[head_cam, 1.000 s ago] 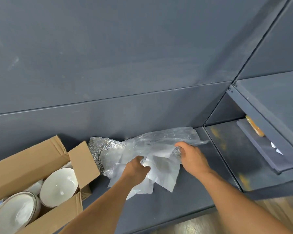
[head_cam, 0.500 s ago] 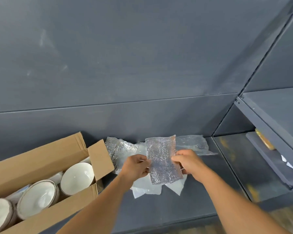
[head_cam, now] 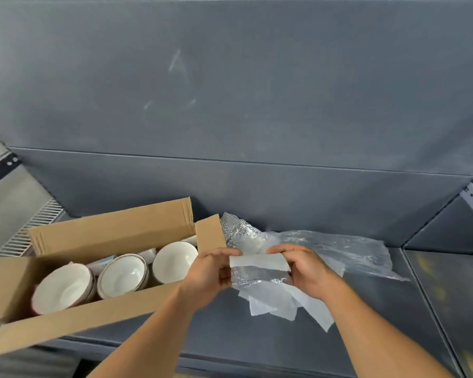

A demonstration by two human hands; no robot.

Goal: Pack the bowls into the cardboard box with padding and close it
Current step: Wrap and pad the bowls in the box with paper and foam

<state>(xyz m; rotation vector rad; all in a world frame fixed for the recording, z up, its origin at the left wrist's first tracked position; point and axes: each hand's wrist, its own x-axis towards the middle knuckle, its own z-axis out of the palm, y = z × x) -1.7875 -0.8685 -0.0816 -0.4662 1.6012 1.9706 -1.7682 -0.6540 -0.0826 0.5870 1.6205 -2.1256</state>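
1. Padding strip (head_cam: 258,267), folded with a white face above a silver one, is held between our two grips, over the counter (head_cam: 257,347).
2. Our left grip (head_cam: 210,271) is clamped on its left end, fingers curled round the edge; our right grip (head_cam: 309,271) pinches the right end in the same way.
3. Beneath and beyond the grips lies a loose pile of padding (head_cam: 339,252): clear bubble film, a silver sheet (head_cam: 238,230) and white sheets (head_cam: 273,306), all resting on the counter.
4. Just left of our left grip stands the cardboard box (head_cam: 107,233) with its flaps open; its short end flap rises right behind that grip's fingers.
5. Three white bowls (head_cam: 123,276) sit in a row inside the box, mouths tilted towards us, with pale wrapping showing behind them.
6. Far left of the grips, past the box, we see a white wire rack (head_cam: 25,236).
7. Beyond everything rises a dark grey wall (head_cam: 257,105).
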